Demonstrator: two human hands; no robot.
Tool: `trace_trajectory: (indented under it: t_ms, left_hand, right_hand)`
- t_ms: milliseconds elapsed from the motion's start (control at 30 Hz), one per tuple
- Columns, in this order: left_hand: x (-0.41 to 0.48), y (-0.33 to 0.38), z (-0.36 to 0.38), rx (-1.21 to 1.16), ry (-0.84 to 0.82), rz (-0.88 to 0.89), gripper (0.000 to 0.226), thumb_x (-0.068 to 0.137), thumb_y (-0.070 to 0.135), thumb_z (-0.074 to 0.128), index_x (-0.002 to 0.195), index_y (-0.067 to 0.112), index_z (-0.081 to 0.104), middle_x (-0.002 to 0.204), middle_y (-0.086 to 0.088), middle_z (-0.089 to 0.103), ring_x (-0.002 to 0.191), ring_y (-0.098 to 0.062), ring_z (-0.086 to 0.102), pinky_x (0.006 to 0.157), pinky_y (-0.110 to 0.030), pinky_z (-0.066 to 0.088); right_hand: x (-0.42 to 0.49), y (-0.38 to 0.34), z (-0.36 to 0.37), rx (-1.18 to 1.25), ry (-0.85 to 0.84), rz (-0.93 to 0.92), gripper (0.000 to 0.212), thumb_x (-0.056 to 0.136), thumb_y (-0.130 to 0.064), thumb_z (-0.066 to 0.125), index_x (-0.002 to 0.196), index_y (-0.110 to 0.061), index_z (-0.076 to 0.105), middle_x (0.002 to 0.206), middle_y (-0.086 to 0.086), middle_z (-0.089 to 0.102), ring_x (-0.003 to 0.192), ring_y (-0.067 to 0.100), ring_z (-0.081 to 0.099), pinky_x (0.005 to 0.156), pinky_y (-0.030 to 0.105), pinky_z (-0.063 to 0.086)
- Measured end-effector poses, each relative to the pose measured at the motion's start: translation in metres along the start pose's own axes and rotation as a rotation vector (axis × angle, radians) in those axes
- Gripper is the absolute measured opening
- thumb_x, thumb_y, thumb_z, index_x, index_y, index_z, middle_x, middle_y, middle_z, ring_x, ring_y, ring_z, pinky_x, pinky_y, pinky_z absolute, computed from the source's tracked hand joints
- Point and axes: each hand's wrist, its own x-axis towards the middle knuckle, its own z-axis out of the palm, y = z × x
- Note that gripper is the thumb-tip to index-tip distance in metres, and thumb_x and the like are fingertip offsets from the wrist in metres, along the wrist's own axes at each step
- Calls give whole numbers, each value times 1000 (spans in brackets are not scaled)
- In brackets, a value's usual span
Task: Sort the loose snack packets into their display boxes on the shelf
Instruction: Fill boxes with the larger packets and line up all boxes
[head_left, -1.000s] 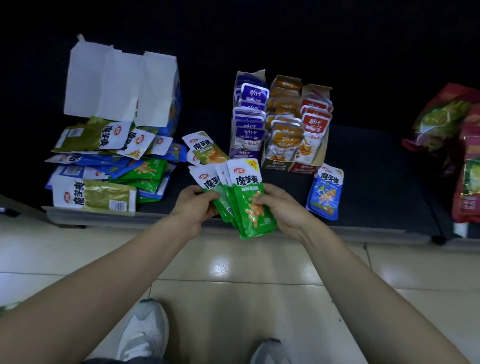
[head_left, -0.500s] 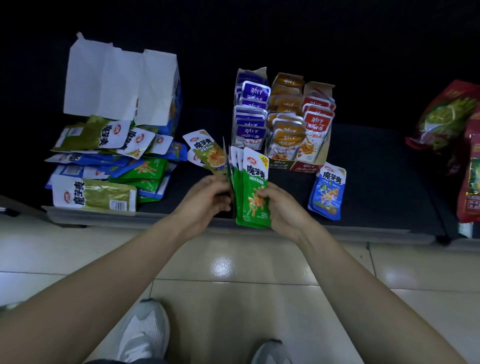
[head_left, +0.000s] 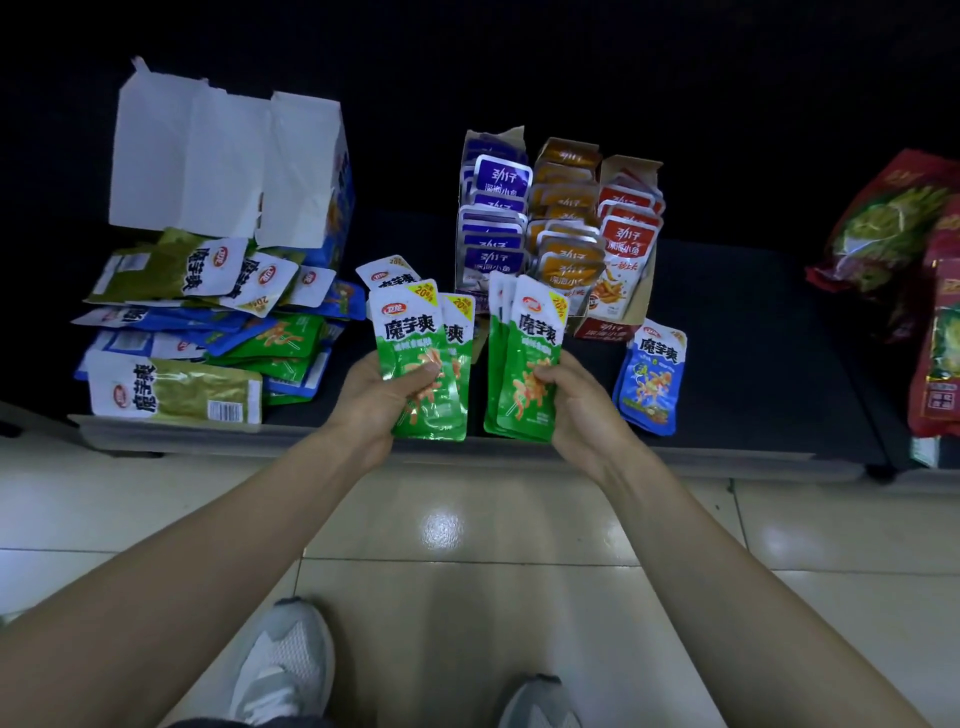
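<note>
Plainly, each hand grips its own share of green snack packets above the front edge of the dark shelf (head_left: 753, 338). The left hand (head_left: 376, 402) is curled round the lower part of the fanned green packets (head_left: 415, 338), thumb pressed on the front one and fingers hidden behind; at least two packets show, slightly spread, tops upward. The right hand (head_left: 579, 410) grips the stacked green packets (head_left: 530, 358) the same way, thumb across the front, several packets squared together. The two bunches are just apart, not touching. Behind them on the shelf stand the purple display box (head_left: 493, 218), the orange display box (head_left: 566, 223) and the red display box (head_left: 628, 234), side by side and holding upright packets. A blue packet (head_left: 649, 379) lies flat just right of the right hand. To the left is the loose pile (head_left: 208, 322) of green, blue and olive packets, lying in front of an opened white carton (head_left: 223, 166). Red bags (head_left: 893, 228) sit at the far right.
</note>
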Motion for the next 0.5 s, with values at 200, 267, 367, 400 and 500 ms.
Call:
trace_trajectory:
  t_ms: [200, 267, 367, 400, 500]
  left_hand:
    - [-5, -6, 15, 51, -36, 8, 27, 91, 0, 56, 115, 12, 57, 99, -4, 68, 88, -19, 64, 75, -31, 50]
    - [-8, -3, 20, 5, -24, -19, 24, 93, 2, 49, 111, 17, 57, 96, -3, 67, 84, -17, 65, 69, -31, 53]
    - [-12, -2, 20, 78, -15, 35, 22, 95, 4, 44, 110, 18, 53, 101, -4, 64, 93, -20, 63, 76, -34, 55]
    - [-13, -1, 19, 114, 0, 72, 23, 96, 3, 43, 112, 17, 51, 100, -2, 63, 92, -18, 61, 74, -29, 54]
    - [-16, 1, 17, 197, 54, 155, 25, 98, -1, 39, 116, 16, 44, 92, 4, 57, 84, -11, 55, 64, -21, 47]
  right_hand:
    - [-2, 6, 13, -92, -8, -3, 24, 96, -3, 44, 117, -12, 51, 97, 5, 63, 90, 21, 61, 89, 45, 50]
    - [-3, 7, 16, -69, -15, 7, 21, 97, -4, 43, 115, -13, 49, 96, 3, 63, 85, 17, 63, 83, 42, 53]
    - [-5, 3, 17, -37, -30, -7, 22, 98, -3, 44, 114, -15, 52, 95, 2, 66, 84, 16, 65, 82, 41, 54]
    - [-5, 1, 17, -26, -29, -21, 22, 97, -3, 44, 114, -15, 54, 94, 2, 67, 85, 17, 65, 83, 42, 54]
    - [-4, -4, 20, 10, -29, -47, 23, 96, -2, 44, 111, -14, 57, 96, 4, 67, 85, 18, 65, 83, 43, 54]
